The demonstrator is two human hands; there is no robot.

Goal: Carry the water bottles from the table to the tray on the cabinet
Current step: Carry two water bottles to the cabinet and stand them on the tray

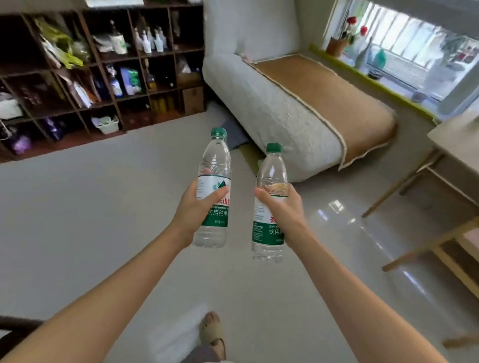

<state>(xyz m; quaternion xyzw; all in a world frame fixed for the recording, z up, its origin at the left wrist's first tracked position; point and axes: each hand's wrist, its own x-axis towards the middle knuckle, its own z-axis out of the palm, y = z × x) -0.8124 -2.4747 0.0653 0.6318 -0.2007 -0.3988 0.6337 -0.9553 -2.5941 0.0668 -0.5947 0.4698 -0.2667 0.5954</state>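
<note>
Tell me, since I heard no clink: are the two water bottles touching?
Apart. The head view shows bare floor between the left bottle and the right bottle along their whole length.

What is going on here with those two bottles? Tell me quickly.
A person is walking across the room with a water bottle in each hand. The left hand grips the left bottle around its label; the right hand grips the right bottle the same way. Both bottles are upright, green caps on, held apart over the tiled floor. A shelving unit stands ahead to the left and a table to the right. No tray is in view.
</note>
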